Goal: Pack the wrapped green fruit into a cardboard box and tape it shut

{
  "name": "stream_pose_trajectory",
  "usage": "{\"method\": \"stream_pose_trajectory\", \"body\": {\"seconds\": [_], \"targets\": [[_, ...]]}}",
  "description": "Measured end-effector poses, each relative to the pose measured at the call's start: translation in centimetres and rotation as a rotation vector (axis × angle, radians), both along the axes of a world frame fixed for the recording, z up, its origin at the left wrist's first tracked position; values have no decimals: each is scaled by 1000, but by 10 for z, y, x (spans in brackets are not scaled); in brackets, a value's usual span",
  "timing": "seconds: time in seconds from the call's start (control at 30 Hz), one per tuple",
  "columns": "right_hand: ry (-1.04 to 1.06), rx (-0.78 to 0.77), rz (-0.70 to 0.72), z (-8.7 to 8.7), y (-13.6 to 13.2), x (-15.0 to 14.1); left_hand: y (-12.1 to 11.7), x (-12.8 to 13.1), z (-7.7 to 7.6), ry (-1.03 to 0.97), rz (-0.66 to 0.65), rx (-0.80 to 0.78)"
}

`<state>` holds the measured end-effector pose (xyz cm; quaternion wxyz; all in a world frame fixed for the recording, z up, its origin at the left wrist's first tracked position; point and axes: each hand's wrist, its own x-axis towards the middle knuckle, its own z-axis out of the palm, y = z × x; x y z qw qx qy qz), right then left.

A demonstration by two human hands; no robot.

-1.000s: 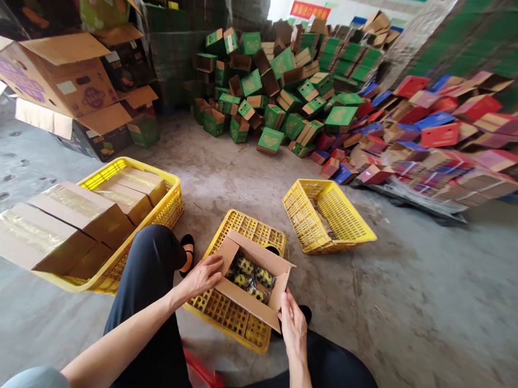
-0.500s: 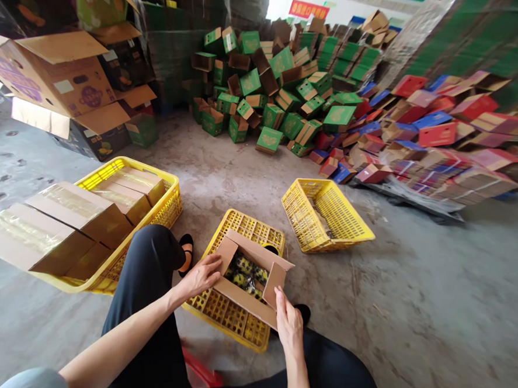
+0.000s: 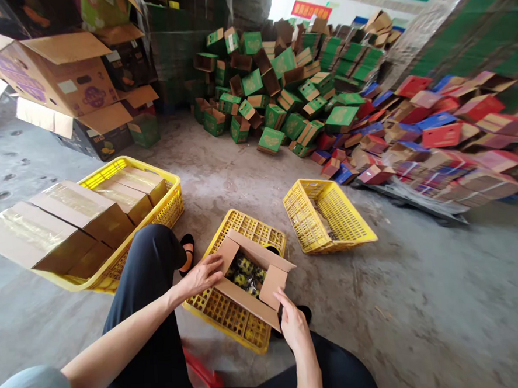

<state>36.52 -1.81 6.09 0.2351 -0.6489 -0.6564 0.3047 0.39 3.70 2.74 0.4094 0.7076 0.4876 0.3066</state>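
An open cardboard box [image 3: 253, 307] sits tilted on an upturned yellow plastic crate [image 3: 236, 324] between my legs. Inside it lie several yellow-green and dark items [image 3: 244, 265] under clear wrapping, too small to name. My left hand [image 3: 201, 277] rests with outstretched fingers on the box's left edge. At the right corner, my right hand [image 3: 293, 320] touches the short end flap [image 3: 272, 287] with its extended index finger, while its other fingers are curled loosely. A small dark patch shows by the right thumb; I cannot make out what it is.
To my left, a long yellow crate [image 3: 178, 199] holds several taped cardboard boxes [image 3: 79, 208]. Another yellow crate [image 3: 348, 212] stands to the right. Beyond are heaps of green boxes [image 3: 271, 139] and red and blue boxes [image 3: 442, 136]. Larger cartons [image 3: 72, 82] are stacked back left.
My right hand has loosened its pinch on the end flap and shifted slightly right and down, its index finger now stretched out. My left hand and the box are nearly unchanged.
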Motion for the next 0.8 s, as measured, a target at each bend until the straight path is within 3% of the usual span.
{"method": "stream_pose_trajectory", "body": {"seconds": [0.13, 0.27, 0.47, 0.67, 0.8], "targets": [[-15, -32, 93, 0, -4, 11, 3, -6, 10, -22, -34, -55], [-24, -62, 98, 2, -7, 10, 12, -22, 17, -38, -123, -130], [75, -143, 44, 14, -4, 6, 23, -46, 10, -33, -305, -129], [140, -220, -47, 19, -2, 5, 30, -47, 0, -183, -237, -91], [110, -220, -47, 16, -1, 6, 36, -44, -5, -162, -199, -127]]}}
